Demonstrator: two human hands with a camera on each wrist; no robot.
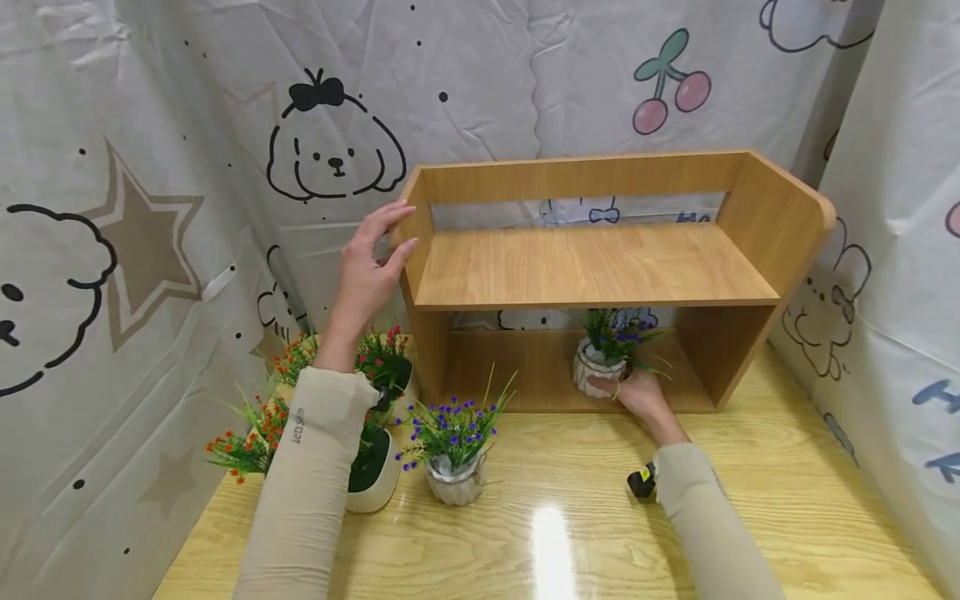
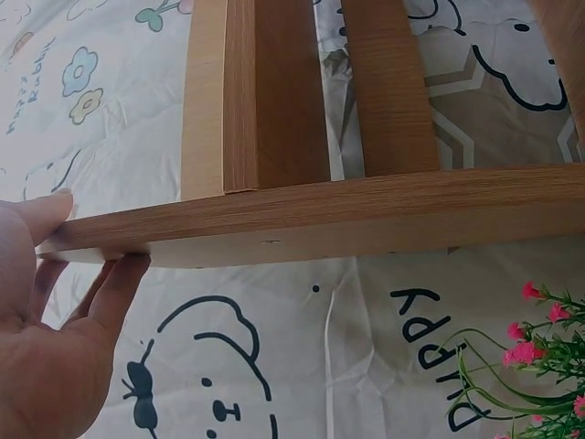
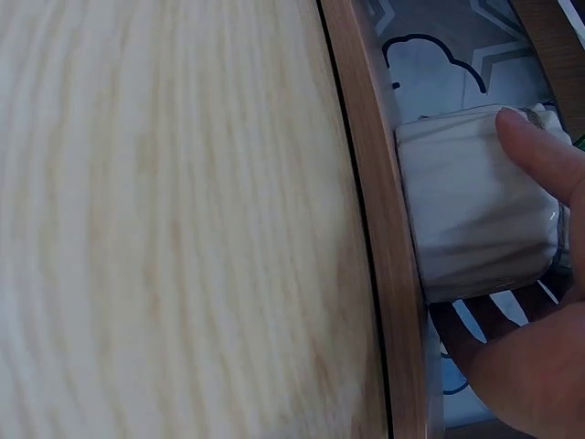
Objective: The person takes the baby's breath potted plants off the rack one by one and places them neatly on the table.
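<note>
My left hand (image 1: 369,260) is at the upper left side panel of a two-tier wooden desk shelf (image 1: 600,265). The left wrist view has the thumb on one face of the panel (image 2: 320,212) and fingers on the other, gripping its edge. On the lower tier, my right hand (image 1: 643,395) holds a potted plant (image 1: 589,372) with purple flowers around its whitish pot. Close up in the right wrist view, the pot (image 3: 480,206) stands at the shelf's front edge, thumb on one side and fingers, partly hidden, on the other.
Left of the shelf stands another purple-flowered pot (image 1: 454,483). Several plants with red, orange and pink flowers (image 1: 258,437) cluster beside it, partly behind my left forearm. A small black object (image 1: 641,481) lies by my right sleeve. Patterned curtains (image 1: 480,75) surround the wooden table (image 1: 600,500).
</note>
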